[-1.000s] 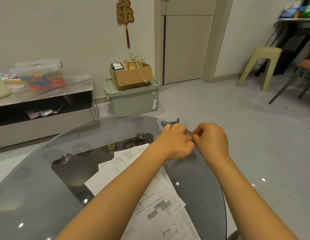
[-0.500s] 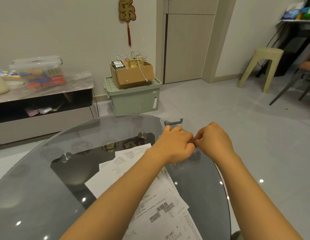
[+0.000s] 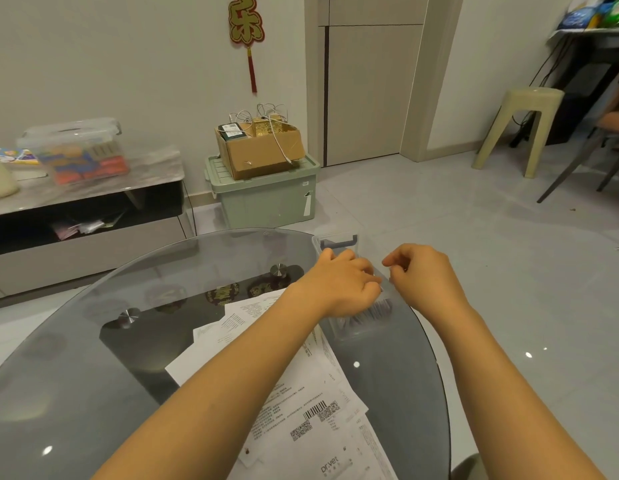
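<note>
Gap opened between left hand and right hand, above clear box

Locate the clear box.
Head view: the clear box sits at the table's far right edge, under the left hand and right hand, beside the papers.

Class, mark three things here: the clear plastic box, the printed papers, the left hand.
clear plastic box (image 3: 357,326), head view, near wall.
printed papers (image 3: 301,396), head view, sheet with the barcode.
left hand (image 3: 339,283), head view, back of the hand.

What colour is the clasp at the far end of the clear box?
The clasp of the clear box is dark grey-blue; the head view shows it best.
</note>
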A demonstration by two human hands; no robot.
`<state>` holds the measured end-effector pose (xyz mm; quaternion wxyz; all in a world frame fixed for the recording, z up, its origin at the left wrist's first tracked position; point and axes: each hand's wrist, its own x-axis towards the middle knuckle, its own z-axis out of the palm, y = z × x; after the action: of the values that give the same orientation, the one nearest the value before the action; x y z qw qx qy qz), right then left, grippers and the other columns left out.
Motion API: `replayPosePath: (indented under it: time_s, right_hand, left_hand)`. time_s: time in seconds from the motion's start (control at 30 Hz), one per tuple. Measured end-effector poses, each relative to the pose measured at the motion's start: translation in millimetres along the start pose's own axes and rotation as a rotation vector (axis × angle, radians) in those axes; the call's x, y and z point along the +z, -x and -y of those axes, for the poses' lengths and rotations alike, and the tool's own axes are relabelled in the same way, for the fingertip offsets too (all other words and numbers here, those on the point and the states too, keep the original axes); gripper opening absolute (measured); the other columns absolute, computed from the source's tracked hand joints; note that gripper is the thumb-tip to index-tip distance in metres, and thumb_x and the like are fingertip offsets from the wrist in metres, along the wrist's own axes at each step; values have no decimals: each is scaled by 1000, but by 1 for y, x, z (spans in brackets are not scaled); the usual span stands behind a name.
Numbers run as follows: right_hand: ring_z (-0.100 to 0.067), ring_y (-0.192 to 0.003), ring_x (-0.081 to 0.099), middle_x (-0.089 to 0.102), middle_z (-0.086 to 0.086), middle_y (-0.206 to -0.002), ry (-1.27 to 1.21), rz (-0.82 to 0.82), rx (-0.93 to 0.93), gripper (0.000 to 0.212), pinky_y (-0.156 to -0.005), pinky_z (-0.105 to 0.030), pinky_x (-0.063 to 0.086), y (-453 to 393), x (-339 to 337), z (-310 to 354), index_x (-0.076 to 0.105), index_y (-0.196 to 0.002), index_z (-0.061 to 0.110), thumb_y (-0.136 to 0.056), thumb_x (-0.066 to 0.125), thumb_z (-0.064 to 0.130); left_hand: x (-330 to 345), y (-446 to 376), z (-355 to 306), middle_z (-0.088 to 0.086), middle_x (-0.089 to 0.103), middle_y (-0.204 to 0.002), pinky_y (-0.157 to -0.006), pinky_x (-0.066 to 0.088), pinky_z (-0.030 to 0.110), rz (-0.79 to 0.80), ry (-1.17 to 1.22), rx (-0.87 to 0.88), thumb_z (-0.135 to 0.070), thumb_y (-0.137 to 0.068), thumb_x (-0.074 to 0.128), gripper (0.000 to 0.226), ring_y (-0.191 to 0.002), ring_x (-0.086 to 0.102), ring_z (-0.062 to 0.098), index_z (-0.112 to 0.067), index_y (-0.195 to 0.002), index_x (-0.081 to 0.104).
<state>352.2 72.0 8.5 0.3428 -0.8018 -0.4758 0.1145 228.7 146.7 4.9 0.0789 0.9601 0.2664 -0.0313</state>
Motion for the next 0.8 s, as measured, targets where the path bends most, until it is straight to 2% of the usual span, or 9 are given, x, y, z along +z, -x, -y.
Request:
replayPosePath:
  time_s: [0.17,0.3,0.4,0.47,0.53,0.6,0.7,0.8]
  right_hand:
    - [-19,-81,56,67,-10,-100,16,12,-12,25,-71,-24,43,0,1,0,67,-100,9,-89,46,3]
    - [-16,-81,55,67,-9,-102,-2,20,-32,24,-72,-23,42,1,0,-4,67,-101,10,-90,46,3]
    - [-17,-81,56,67,-8,-103,-2,29,-50,24,-72,-25,44,4,-1,-4,67,-102,13,-91,47,5]
    - [-22,-91,60,66,-7,-108,35,33,-72,26,-78,-30,49,8,-2,-2,66,-105,17,-90,48,7]
    - [-23,-106,56,63,-4,-115,93,9,-149,26,-87,-34,48,13,-1,1,65,-109,19,-90,51,10]
    - [-20,-113,50,61,0,-117,119,-25,-255,24,-92,-30,42,20,1,5,66,-109,20,-89,54,13]
    - [-19,-109,47,63,4,-108,111,-46,-392,20,-90,-25,37,32,8,9,69,-103,21,-87,58,15]
    - [-19,-104,49,65,5,-99,83,-41,-518,17,-86,-27,40,47,17,14,71,-97,20,-84,62,15]
  left_hand:
    - [-1,4,-1,-8,34,-151,-101,20,37,-13,38,3,-28,-99,19,48,-117,33,12,-27,-142,39]
    - [-3,3,-4,-9,33,-151,-105,18,38,16,13,2,-29,-100,18,48,-120,33,13,-29,-142,39]
    - [-3,11,-6,-6,33,-152,-104,16,35,-81,28,8,-34,-89,13,60,-125,31,14,-28,-142,41]
    - [-6,20,-6,-6,33,-152,-106,12,33,-163,57,-16,-36,-84,12,65,-131,28,13,-27,-141,42]
    - [-10,31,-7,-6,34,-151,-108,8,32,-223,87,-48,-36,-85,12,64,-133,26,11,-28,-140,44]
    - [-10,45,-9,-7,36,-150,-106,7,29,-266,105,-73,-36,-85,13,63,-132,26,9,-28,-138,45]
    - [-3,69,-11,-11,40,-145,-102,8,25,-311,127,-93,-37,-88,15,58,-127,29,5,-29,-135,48]
    - [6,96,-11,-15,40,-144,-105,8,26,-318,136,-132,-40,-92,18,52,-126,28,4,-32,-135,46]
